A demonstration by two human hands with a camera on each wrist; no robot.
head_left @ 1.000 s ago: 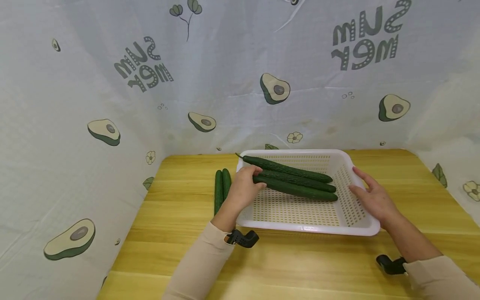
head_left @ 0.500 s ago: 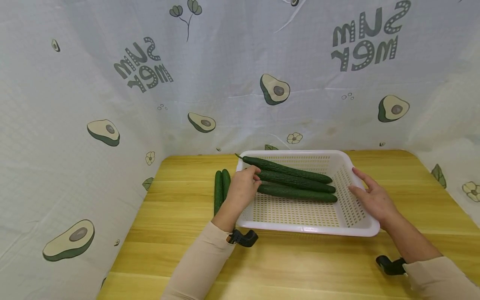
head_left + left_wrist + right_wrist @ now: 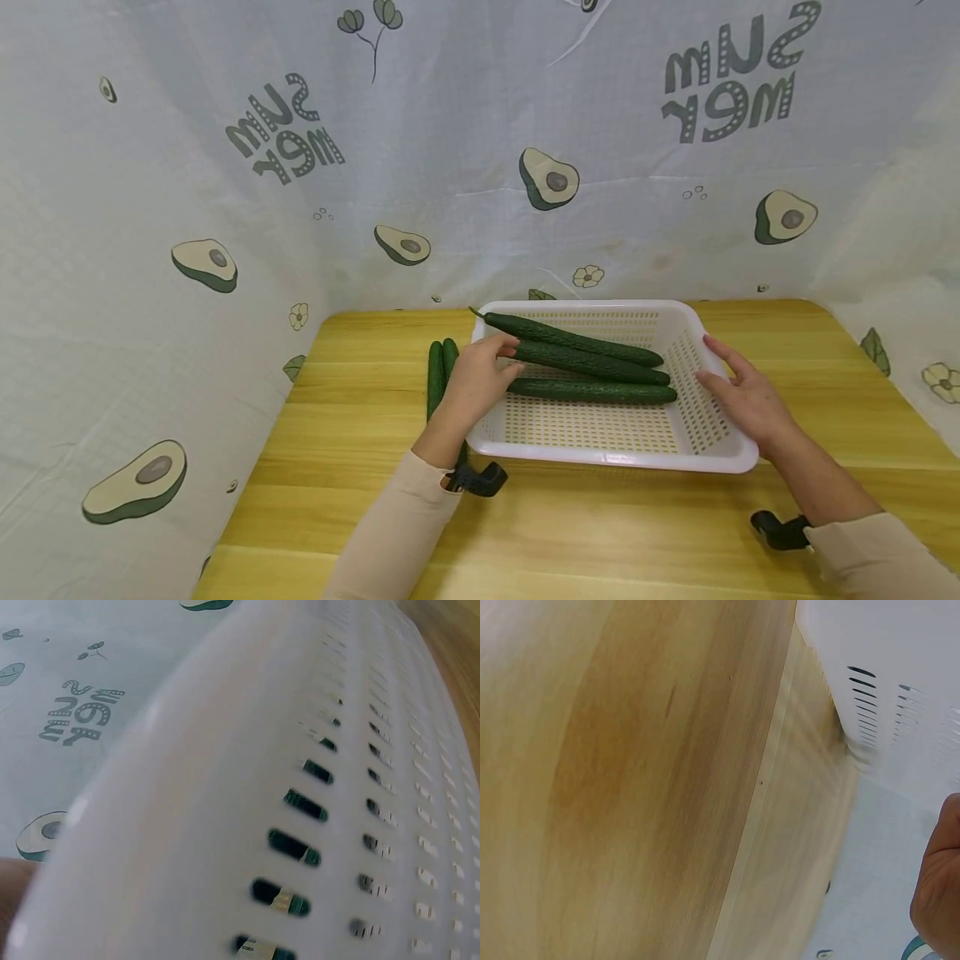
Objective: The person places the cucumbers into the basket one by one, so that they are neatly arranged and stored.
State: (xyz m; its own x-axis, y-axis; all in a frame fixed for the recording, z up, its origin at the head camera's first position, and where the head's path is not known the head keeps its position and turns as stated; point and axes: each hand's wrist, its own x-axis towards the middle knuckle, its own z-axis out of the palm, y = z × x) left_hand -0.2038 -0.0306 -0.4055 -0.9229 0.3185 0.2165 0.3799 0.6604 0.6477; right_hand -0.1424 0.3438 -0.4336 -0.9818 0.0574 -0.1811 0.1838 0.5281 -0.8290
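I see left hand (image 3: 474, 379) over left edge of basket (image 3: 615, 458), thumb and fingers slightly apart | right hand (image 3: 750, 406) gripping its right edge | three cucumbers (image 3: 592, 363) inside | two cucumbers (image 3: 436, 377) on desk (image 3: 337, 467), beside left edge

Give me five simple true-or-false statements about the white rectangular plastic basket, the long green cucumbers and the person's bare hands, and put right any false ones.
1. Three long dark-green cucumbers lie in the white perforated plastic basket. True.
2. Nobody is holding the basket. False: the right hand grips its right end.
3. The thin stem of the farthest cucumber sticks out over the basket's rim. True.
4. Every cucumber is inside the basket. False: two more cucumbers lie on the yellow-brown wooden table to its left.
5. The left hand is at the basket's left end. True.
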